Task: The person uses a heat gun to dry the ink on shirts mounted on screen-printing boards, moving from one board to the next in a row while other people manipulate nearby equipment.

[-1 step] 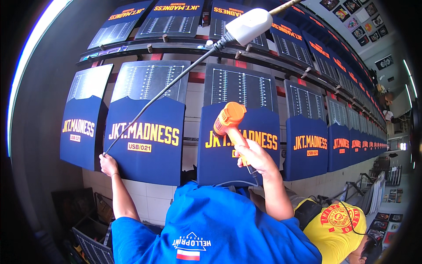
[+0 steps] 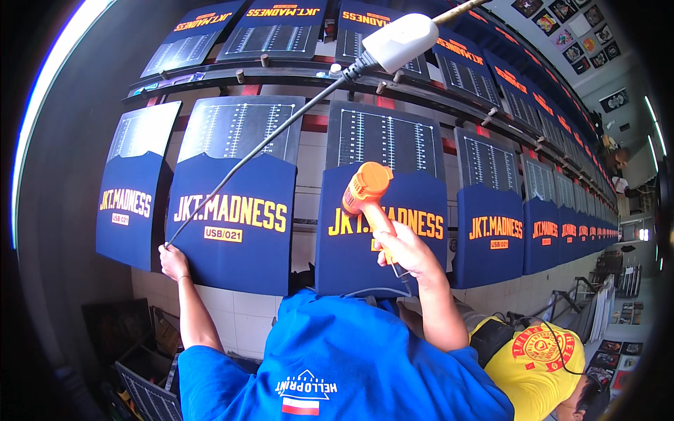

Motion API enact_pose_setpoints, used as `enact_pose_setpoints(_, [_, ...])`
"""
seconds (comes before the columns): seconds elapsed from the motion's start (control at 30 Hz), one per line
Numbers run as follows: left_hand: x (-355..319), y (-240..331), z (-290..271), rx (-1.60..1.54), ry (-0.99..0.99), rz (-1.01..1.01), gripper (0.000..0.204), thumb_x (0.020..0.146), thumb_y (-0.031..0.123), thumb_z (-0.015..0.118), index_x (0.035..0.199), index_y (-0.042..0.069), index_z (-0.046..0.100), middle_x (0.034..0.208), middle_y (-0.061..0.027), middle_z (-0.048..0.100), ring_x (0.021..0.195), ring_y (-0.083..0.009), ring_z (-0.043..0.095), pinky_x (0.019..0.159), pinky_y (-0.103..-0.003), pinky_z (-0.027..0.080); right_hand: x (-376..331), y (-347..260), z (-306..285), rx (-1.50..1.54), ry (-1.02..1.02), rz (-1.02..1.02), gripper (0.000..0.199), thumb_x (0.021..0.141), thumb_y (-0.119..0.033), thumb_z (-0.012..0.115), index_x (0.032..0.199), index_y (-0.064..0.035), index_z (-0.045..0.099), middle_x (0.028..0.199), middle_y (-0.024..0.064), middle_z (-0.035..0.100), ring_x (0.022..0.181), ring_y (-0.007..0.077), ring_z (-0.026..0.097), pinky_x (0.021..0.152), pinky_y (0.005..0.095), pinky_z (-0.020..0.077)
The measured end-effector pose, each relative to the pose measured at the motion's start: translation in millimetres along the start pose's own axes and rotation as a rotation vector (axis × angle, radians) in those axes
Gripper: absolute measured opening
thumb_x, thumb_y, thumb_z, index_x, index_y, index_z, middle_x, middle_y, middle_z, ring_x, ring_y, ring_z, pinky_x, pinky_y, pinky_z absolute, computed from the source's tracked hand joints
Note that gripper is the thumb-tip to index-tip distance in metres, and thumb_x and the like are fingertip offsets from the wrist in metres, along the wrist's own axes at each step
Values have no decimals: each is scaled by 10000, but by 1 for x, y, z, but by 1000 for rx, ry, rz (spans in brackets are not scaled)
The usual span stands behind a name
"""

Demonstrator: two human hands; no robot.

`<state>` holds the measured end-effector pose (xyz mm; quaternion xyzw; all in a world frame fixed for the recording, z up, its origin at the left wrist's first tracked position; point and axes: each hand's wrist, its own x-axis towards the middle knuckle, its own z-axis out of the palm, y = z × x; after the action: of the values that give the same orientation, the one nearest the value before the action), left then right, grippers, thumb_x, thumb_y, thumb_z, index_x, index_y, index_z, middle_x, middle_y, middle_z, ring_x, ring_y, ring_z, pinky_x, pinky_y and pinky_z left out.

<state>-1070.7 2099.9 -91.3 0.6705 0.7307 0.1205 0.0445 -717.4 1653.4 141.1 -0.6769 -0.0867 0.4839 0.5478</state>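
My right hand [image 2: 409, 249] is closed around the handle of an orange hair dryer [image 2: 371, 184]. Its nozzle points down toward the printed navy cloth [image 2: 351, 263] on the board in front of me and covers part of the yellow lettering. A cord leaves the handle's lower end. At the left, my left hand [image 2: 174, 262] grips a dark cable [image 2: 263, 144] between its fingers, beside the edge of another printed navy cloth [image 2: 228, 263]. This cable slants up to a white socket connector [image 2: 399, 42] near the top.
Flat printing boards [image 2: 385, 140] with white ruled scales stand in long rows to the right, each dressed in navy cloth. A dark rail [image 2: 288, 83] with pegs runs behind them. Close at my right bends a person in a yellow shirt [image 2: 537, 368]. Frames [image 2: 151, 393] lean at lower left.
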Motion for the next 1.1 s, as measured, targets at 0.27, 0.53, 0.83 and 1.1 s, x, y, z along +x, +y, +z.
enact_pose_setpoints(0.27, [0,2,0,7,-9,-3,399,995,406,337,1099,82,545,1033,-188,662,953,-400,627,813,-522,467,1,-4,11,-38,-24,-15,246,958,-227,556,1038,3,526,816,42,559,601,106,602,549,231,505])
enact_pose_setpoints(0.53, [1,1,1,5,-17,-13,403,994,401,335,1101,74,544,1033,-191,661,958,-403,625,818,-524,464,-17,-4,16,-52,-37,91,239,941,-197,575,1043,15,532,817,59,582,600,136,622,557,258,517])
enact_pose_setpoints(0.83, [1,0,0,-5,-2,-19,400,985,401,354,1120,81,551,1039,-185,666,966,-396,628,827,-515,466,-20,4,28,-80,-141,128,262,941,-209,580,1055,22,532,821,53,572,606,137,627,556,246,513])
enact_pose_setpoints(1.1, [0,3,-2,6,-22,-10,383,990,385,363,1126,78,547,1026,-185,664,957,-395,628,819,-519,468,-6,-4,25,-116,-110,67,308,956,-246,574,1065,32,500,833,66,562,600,132,618,551,256,525])
